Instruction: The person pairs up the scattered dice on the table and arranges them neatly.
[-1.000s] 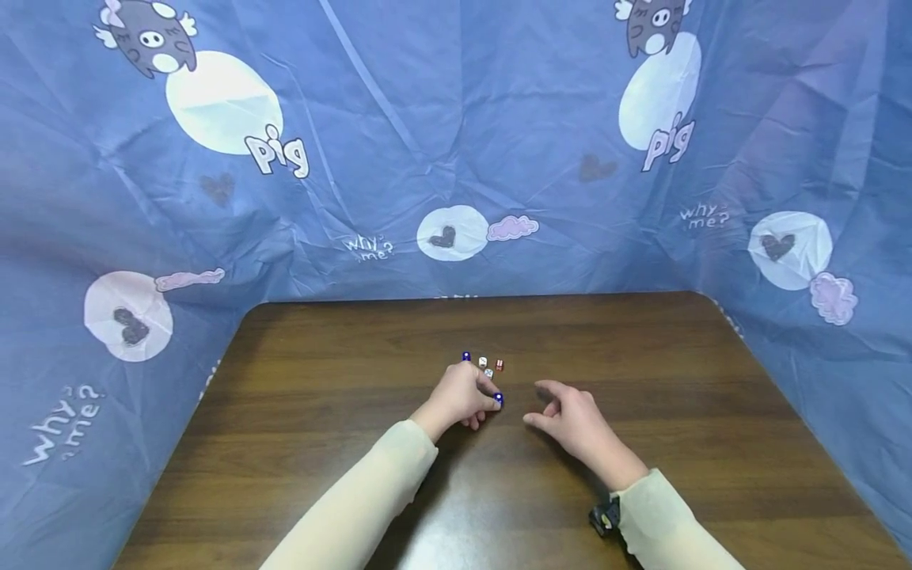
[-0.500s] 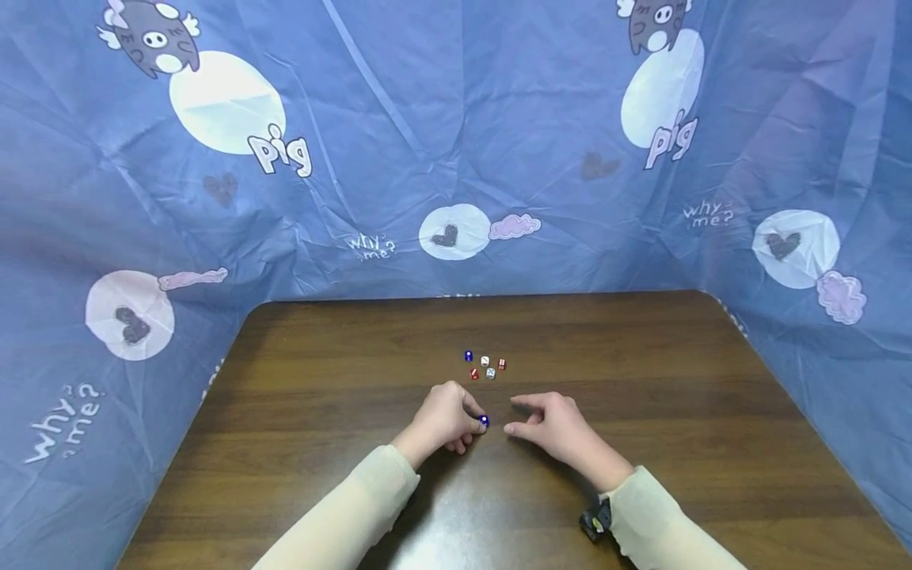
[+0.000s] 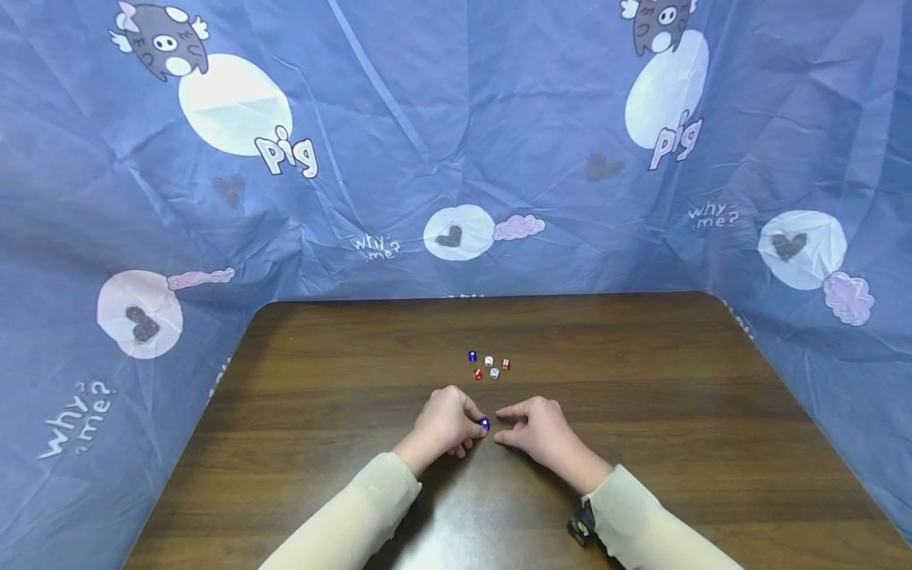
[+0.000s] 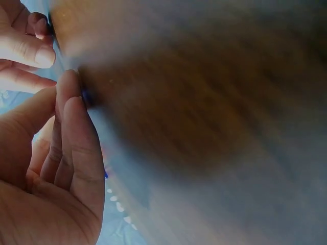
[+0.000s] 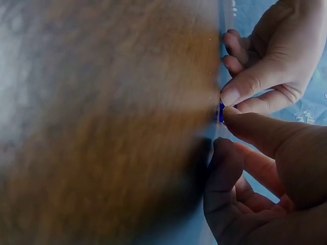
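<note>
My left hand (image 3: 443, 422) pinches a small blue die (image 3: 484, 423) between thumb and forefinger, close over the wooden table (image 3: 641, 380). Just right of the die is my right hand (image 3: 540, 431), thumb and forefinger apart and pointing at it, with nothing between them. In the right wrist view the blue die (image 5: 222, 113) shows between the left fingers, and the tip of a right-hand digit overlaps its edge. Beyond the hands lie a second blue die (image 3: 473, 356), two white dice (image 3: 488, 361) and two red dice (image 3: 506, 364), in a loose cluster.
A blue printed cloth (image 3: 385, 142) hangs behind the table and along both its sides. A black device (image 3: 581, 524) sits at the right wrist, by the sleeve cuff.
The left hand has drawn the blue die back toward the body and slightly left, uncovering a red die. The right hand has moved left, closing in on the held die.
</note>
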`<state>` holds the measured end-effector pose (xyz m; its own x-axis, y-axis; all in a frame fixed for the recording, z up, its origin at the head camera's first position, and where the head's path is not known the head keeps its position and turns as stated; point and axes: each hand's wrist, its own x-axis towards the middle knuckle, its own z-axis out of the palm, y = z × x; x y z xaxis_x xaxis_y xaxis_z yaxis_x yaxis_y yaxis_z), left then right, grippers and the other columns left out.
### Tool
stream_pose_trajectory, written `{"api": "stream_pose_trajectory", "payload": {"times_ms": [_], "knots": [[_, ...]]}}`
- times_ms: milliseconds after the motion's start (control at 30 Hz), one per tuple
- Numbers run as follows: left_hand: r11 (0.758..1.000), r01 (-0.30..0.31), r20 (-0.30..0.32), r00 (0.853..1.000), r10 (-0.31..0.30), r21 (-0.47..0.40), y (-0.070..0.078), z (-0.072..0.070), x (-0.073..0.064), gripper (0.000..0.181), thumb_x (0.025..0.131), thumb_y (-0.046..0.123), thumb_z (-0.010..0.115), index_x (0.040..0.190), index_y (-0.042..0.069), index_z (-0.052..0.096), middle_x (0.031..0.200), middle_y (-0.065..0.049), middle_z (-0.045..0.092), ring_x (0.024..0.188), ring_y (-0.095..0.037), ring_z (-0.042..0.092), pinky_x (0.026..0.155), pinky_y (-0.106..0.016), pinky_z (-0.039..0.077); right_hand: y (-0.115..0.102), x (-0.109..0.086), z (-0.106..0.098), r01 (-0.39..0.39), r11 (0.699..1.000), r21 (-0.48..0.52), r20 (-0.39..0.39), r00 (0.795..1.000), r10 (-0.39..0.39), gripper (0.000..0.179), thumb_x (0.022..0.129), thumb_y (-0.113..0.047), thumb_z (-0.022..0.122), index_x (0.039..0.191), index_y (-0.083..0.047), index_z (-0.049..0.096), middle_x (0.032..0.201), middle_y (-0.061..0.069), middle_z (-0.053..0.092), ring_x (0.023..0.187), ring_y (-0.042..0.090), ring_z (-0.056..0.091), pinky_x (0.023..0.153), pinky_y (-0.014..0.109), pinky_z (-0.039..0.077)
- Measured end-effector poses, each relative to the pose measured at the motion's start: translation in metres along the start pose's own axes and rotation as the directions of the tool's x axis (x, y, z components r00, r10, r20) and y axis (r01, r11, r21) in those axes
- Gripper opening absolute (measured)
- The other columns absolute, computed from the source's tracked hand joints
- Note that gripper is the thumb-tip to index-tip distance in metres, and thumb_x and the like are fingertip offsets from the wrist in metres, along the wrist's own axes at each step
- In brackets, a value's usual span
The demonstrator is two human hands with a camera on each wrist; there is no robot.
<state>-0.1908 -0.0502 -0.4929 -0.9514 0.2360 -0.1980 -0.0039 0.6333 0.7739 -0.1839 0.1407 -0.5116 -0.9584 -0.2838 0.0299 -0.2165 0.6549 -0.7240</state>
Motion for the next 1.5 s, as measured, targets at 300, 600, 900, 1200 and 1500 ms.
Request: {"api": "stream_pose_trajectory", "payload": {"times_ms": [300,600,900,1200,1500], "knots": [[1.0,-0.017,0.006,1.0,0.017,-0.018,-0.003,-0.001,-0.002,0.011,0.08,0.003,0.086,0.088,0.006,0.08,0.051,-0.008,0.063,0.04,-0.021,0.063,0.035,-0.031,0.052,-0.007,0.003,0.007,0.107,0.992,-0.06,-0.004,0.994,-0.107,0.023,0.078,-0.015,0.089,0.1,-0.011,0.082,0.056,-0.015,0.057,0.051,0.001,0.05,0.046,0.023,0.044],[1.0,-0.015,0.017,1.0,0.015,-0.009,-0.003,-0.003,-0.001,0.012,0.079,0.004,0.088,0.088,0.007,0.081,0.051,-0.008,0.063,0.041,-0.023,0.064,0.036,-0.031,0.053,-0.012,0.008,0.009,0.139,0.986,-0.087,-0.006,0.99,-0.14,0.013,0.079,-0.014,0.089,0.091,-0.012,0.083,0.064,-0.014,0.063,0.052,-0.001,0.052,0.048,0.021,0.045],[0.999,-0.03,0.003,1.0,0.03,0.042,-0.002,-0.002,-0.003,0.009,0.08,0.01,0.088,0.086,0.009,0.081,0.049,-0.005,0.062,0.04,-0.021,0.063,0.034,-0.029,0.051,-0.012,0.009,0.009,0.171,0.981,-0.087,0.009,0.985,-0.17,0.012,0.08,-0.012,0.088,0.09,-0.01,0.082,0.065,-0.013,0.064,0.053,-0.001,0.052,0.049,0.022,0.046],[0.996,-0.02,0.007,1.0,0.02,0.087,0.002,-0.002,-0.005,0.007,0.081,0.008,0.087,0.083,0.01,0.081,0.05,-0.003,0.063,0.041,-0.02,0.064,0.035,-0.028,0.05,-0.01,0.01,0.008,0.197,0.978,-0.073,0.039,0.98,-0.195,0.011,0.081,-0.008,0.086,0.091,-0.008,0.082,0.064,-0.012,0.063,0.054,-0.001,0.051,0.048,0.021,0.046],[0.996,-0.022,-0.005,1.0,0.022,0.087,0.003,-0.001,-0.006,0.008,0.08,0.009,0.088,0.083,0.012,0.081,0.05,-0.002,0.062,0.041,-0.019,0.063,0.035,-0.028,0.05,-0.007,0.011,0.007,0.199,0.977,-0.071,0.049,0.979,-0.196,0.012,0.08,-0.005,0.087,0.091,-0.007,0.082,0.065,-0.012,0.063,0.054,0.0,0.051,0.049,0.022,0.046]]}}
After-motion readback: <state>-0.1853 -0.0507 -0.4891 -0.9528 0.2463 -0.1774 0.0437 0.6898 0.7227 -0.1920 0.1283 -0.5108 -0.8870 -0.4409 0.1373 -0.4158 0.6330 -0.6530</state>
